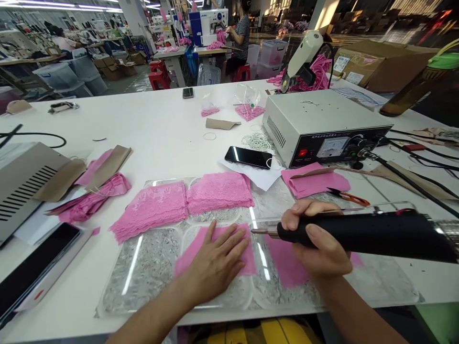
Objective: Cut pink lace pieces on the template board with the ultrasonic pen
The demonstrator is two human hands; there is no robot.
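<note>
My left hand (218,263) lies flat with fingers spread on a pink fabric piece (188,253), on a clear patterned mat (150,272). In my right hand (322,248) is a black handheld ultrasonic cutter (373,234), its metal tip pointing left, just beside the fabric's right edge. Whether the tip touches anything, I cannot tell. Under the right hand lies another pink fabric piece (285,263), partly hidden. Beyond my left hand sit two stacks of pink lace pieces, a left stack (154,205) and a right stack (220,191).
A grey control box (326,124) with a meter stands at the back right, cables trailing from it. Orange-handled snips (349,197) lie near folded pink fabric (315,181). A phone (248,156) rests on white paper. Another grey box (28,181) stands at left. A person sits at a distant sewing machine.
</note>
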